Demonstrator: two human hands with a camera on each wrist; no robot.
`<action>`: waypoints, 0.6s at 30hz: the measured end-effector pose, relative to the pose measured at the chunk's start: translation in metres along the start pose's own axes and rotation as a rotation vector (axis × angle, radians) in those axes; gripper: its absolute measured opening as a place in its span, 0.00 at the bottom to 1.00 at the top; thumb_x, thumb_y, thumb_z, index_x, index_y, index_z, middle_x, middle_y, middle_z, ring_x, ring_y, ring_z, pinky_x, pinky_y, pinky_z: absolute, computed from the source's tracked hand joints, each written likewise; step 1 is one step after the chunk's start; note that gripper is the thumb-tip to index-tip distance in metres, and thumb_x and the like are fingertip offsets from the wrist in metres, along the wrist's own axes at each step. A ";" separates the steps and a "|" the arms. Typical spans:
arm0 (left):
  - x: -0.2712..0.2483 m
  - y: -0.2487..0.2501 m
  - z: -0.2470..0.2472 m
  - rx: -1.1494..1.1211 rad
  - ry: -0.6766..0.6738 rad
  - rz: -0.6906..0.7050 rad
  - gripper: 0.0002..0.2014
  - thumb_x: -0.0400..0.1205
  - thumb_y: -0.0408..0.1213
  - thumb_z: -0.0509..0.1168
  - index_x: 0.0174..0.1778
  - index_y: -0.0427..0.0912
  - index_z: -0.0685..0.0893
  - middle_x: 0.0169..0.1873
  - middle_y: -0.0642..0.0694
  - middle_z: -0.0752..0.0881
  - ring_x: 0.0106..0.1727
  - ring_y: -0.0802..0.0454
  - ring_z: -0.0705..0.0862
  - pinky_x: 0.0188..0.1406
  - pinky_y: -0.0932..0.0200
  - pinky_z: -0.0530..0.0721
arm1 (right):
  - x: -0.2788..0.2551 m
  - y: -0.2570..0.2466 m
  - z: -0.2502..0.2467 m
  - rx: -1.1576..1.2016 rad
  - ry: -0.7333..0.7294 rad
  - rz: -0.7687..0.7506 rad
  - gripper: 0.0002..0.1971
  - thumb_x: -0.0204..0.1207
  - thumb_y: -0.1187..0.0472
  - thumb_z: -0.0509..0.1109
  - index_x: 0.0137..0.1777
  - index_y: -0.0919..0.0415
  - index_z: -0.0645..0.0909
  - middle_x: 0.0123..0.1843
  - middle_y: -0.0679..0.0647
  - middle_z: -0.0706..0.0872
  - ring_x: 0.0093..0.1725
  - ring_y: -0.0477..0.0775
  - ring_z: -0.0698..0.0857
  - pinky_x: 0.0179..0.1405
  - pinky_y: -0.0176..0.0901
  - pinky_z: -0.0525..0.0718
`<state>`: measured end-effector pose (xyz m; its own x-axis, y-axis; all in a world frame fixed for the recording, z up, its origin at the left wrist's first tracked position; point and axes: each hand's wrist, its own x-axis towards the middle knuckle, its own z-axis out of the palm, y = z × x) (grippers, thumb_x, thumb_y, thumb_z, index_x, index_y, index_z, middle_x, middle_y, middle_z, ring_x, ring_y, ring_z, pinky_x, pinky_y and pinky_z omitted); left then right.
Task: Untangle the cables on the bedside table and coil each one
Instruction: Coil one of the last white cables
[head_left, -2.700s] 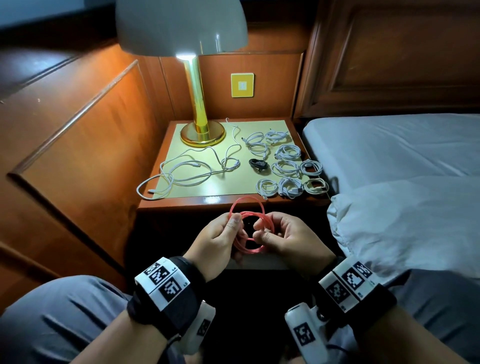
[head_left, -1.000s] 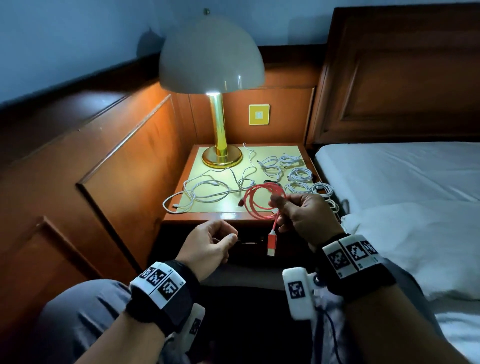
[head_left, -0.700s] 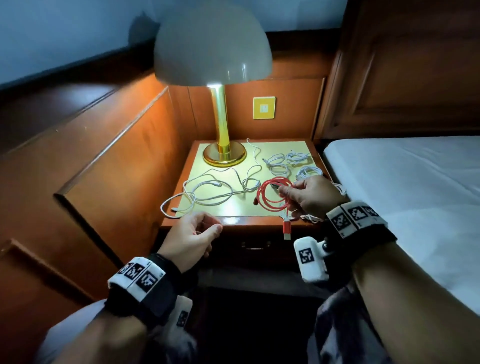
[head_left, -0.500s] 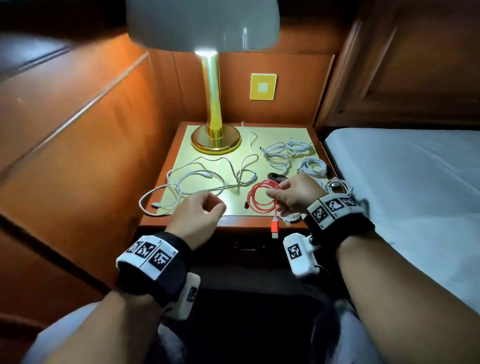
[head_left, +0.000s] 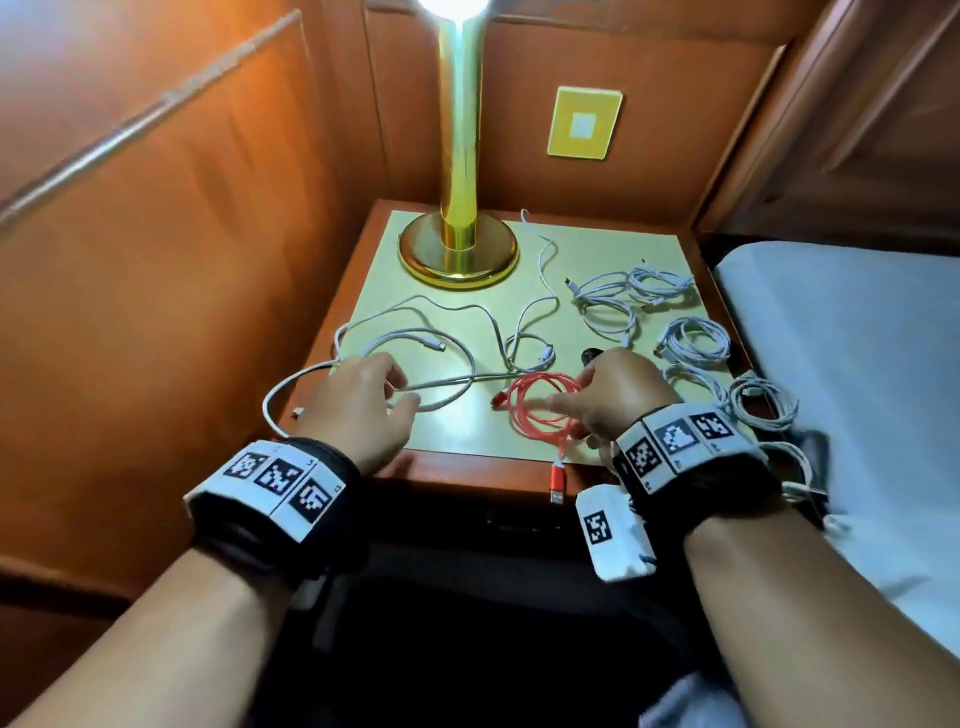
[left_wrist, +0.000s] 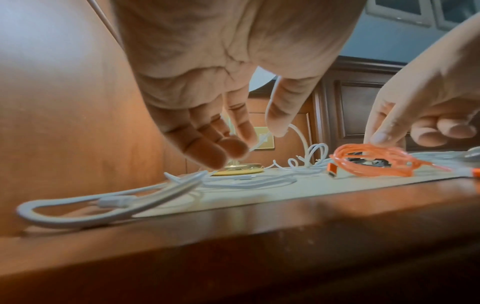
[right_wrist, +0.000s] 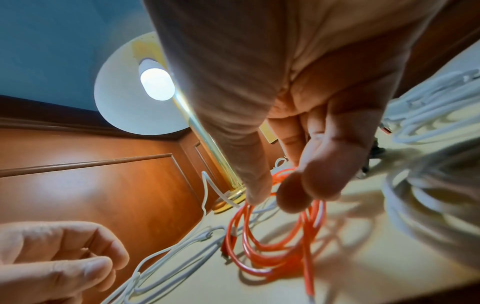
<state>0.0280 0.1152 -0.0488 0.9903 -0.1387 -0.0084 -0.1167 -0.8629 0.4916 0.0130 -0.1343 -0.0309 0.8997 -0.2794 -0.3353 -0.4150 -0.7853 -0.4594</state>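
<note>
The coiled red cable (head_left: 540, 415) lies at the front of the bedside table (head_left: 467, 470), its red plug (head_left: 557, 480) hanging over the edge. My right hand (head_left: 576, 395) pinches the coil's right side between thumb and fingertips; the right wrist view shows those fingertips (right_wrist: 293, 197) on the red loops (right_wrist: 259, 257). My left hand (head_left: 400, 395) hovers with relaxed fingers just above the tangled white cables (head_left: 415, 338), holding nothing. In the left wrist view the left hand (left_wrist: 249, 142) hangs over the white strands (left_wrist: 103, 201), with the red coil (left_wrist: 376, 160) to its right.
Several coiled white cables (head_left: 693, 340) lie along the table's right side, with a small black coil (head_left: 589, 355) behind my right hand. A brass lamp base (head_left: 457, 254) stands at the back left. Wood panelling closes the left; the bed (head_left: 831, 338) borders the right.
My right hand carried the red coil from my lap up onto the table's front. My left hand let go of it and moved over the loose white cables.
</note>
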 end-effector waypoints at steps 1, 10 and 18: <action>0.002 -0.003 -0.002 0.019 0.016 -0.013 0.07 0.81 0.47 0.69 0.50 0.49 0.81 0.50 0.46 0.84 0.53 0.44 0.83 0.54 0.50 0.81 | -0.001 -0.003 0.000 -0.020 0.040 -0.003 0.22 0.69 0.45 0.82 0.45 0.67 0.87 0.36 0.58 0.92 0.38 0.57 0.91 0.45 0.54 0.91; -0.003 -0.015 -0.021 0.061 -0.070 -0.188 0.18 0.80 0.54 0.70 0.59 0.49 0.78 0.58 0.43 0.81 0.56 0.42 0.82 0.56 0.50 0.81 | 0.005 -0.043 0.020 0.096 0.073 -0.214 0.32 0.79 0.43 0.71 0.80 0.51 0.69 0.61 0.55 0.85 0.58 0.55 0.86 0.57 0.43 0.77; -0.007 -0.028 -0.026 -0.004 -0.222 -0.209 0.24 0.78 0.55 0.72 0.65 0.49 0.76 0.64 0.42 0.80 0.62 0.45 0.82 0.63 0.52 0.80 | 0.027 -0.072 0.039 0.180 0.221 -0.382 0.09 0.85 0.57 0.66 0.54 0.57 0.87 0.49 0.54 0.89 0.54 0.58 0.86 0.46 0.39 0.73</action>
<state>0.0257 0.1526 -0.0401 0.9521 -0.0615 -0.2997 0.0886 -0.8821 0.4626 0.0616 -0.0640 -0.0388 0.9915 -0.1154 0.0597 -0.0480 -0.7520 -0.6574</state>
